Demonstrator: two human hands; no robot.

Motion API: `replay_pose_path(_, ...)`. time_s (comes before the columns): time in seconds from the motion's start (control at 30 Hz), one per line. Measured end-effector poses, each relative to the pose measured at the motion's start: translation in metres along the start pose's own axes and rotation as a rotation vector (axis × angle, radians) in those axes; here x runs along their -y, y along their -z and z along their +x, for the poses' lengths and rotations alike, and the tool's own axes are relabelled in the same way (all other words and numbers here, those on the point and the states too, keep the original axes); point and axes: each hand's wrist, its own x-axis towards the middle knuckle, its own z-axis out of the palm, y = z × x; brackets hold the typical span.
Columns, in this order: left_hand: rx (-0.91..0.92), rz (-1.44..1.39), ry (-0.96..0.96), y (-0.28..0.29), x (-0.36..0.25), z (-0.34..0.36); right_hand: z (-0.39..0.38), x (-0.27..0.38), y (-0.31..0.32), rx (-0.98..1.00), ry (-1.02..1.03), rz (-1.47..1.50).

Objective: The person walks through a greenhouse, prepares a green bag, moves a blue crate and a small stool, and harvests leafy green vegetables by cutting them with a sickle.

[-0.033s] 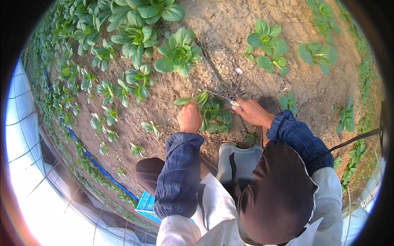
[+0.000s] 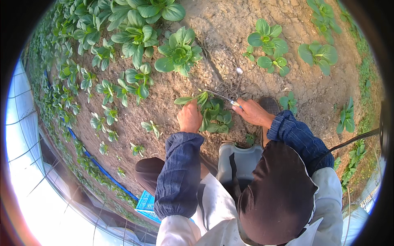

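Note:
My left hand (image 2: 189, 119) is closed on a leafy green plant (image 2: 217, 119), with a paler leaf sticking out to its left above the fingers. My right hand (image 2: 252, 112) grips a small knife (image 2: 225, 97) with a blue-marked handle. Its thin blade reaches left to the plant's stem end, just beside my left hand. Other leaves of the plant hang between my two hands, over bare soil (image 2: 234, 82).
Rows of leafy plants (image 2: 176, 53) grow at upper left and right. My shoe (image 2: 269, 104) is behind my right hand. A grey plastic object (image 2: 225, 160) is beneath me, a blue crate (image 2: 145, 203) lower left. A blue hose (image 2: 104, 172) and white sheeting (image 2: 20, 123) line the left side.

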Motion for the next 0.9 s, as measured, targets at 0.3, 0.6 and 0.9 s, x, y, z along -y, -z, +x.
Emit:
replay_pose_path(0.3,-0.167,-0.165,-0.055,-0.011,0.013,0.001,0.015,0.005,-0.015,0.081,-0.051,0.059)
replay_pose_path(0.6,0.101,-1.268,0.306,0.027,0.022,-0.022,-0.033,0.003,0.021,0.071,-0.21,0.337)
replay_pose_path(0.9,0.353,-1.758,0.273,0.06,-0.06,-0.042,-0.018,0.064,0.085,0.012,0.165,0.945)
